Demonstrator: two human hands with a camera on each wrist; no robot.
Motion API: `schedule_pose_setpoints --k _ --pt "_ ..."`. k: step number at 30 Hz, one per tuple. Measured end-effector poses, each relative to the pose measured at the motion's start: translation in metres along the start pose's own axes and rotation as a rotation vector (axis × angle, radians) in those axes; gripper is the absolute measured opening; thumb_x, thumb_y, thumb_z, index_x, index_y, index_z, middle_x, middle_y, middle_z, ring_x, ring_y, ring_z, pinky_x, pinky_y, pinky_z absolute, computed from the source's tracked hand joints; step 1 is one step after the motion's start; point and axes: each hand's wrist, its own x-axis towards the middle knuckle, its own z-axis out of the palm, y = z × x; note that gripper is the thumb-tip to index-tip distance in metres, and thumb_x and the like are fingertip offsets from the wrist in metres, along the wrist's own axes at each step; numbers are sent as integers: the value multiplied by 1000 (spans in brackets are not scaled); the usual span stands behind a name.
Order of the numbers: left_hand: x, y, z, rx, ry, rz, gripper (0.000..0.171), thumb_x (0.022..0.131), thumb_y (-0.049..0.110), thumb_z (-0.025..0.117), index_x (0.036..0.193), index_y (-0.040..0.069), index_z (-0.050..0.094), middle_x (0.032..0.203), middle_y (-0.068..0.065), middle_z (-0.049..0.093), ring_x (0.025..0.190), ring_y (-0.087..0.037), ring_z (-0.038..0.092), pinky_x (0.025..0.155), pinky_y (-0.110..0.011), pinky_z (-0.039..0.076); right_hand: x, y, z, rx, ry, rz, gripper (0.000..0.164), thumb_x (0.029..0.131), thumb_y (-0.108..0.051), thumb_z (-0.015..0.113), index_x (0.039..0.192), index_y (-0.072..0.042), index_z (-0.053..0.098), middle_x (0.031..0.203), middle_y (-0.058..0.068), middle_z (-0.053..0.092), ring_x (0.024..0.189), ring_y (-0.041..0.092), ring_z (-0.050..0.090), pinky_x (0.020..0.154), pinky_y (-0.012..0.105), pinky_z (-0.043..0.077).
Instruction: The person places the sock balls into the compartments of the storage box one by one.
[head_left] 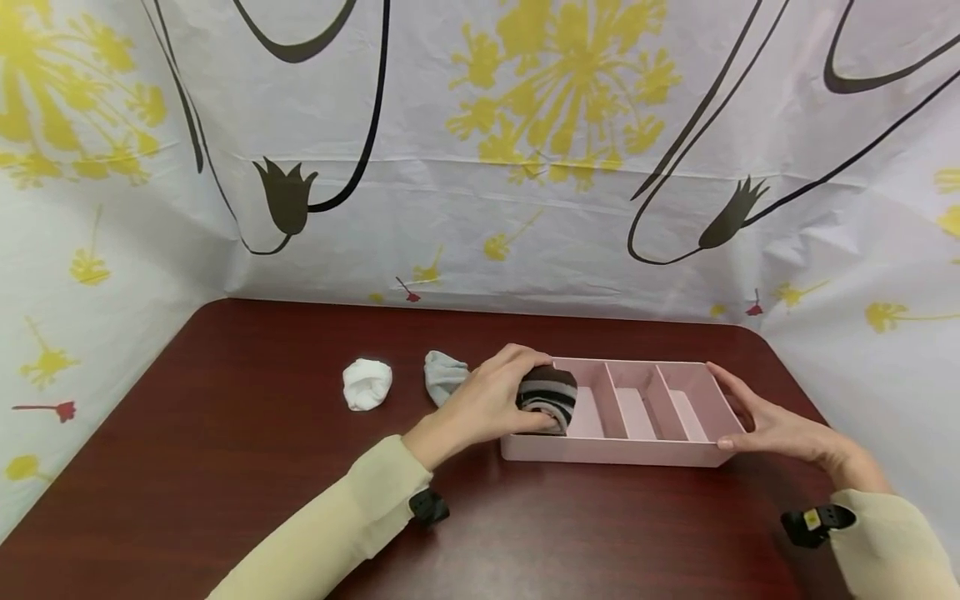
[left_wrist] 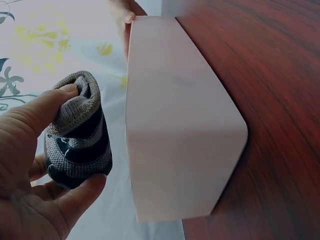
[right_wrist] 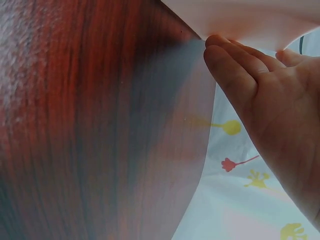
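If the left hand (head_left: 487,400) let go off-centre, the striped roll (head_left: 551,390) over the nine o'clock end of the pink box (head_left: 611,452) might have snagged its rim and unrolled. The left fingers, parted by the roll's width, gripped it; the right hand's (head_left: 780,429) fingers, spread wide, held the box's three o'clock end.
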Motion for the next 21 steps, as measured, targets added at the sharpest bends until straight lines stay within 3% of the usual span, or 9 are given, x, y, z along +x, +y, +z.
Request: schedule_pose_setpoints --k 5,13,21 --pt "12 6 8 -3 -38 -27 67 73 34 79 131 14 52 127 -2 51 108 -16 54 89 -34 47 0 1 0 17 2 -7 100 80 -2 66 151 -14 -4 134 2 29 111 -14 39 78 18 45" --pt "26 14 24 50 -50 -50 67 73 38 79 131 17 52 127 -2 52 105 -14 55 80 -26 49 -1 0 1 13 1 13 99 81 -3 66 151 -10 -4 135 20 28 109 -13 40 77 19 46" --pt "34 15 37 81 -78 -56 67 74 40 77 132 18 52 127 -1 51 103 -14 57 83 -25 48 0 1 0 10 3 14 100 81 -4 66 151 -14 -4 138 17 23 111 -14 39 79 19 46"
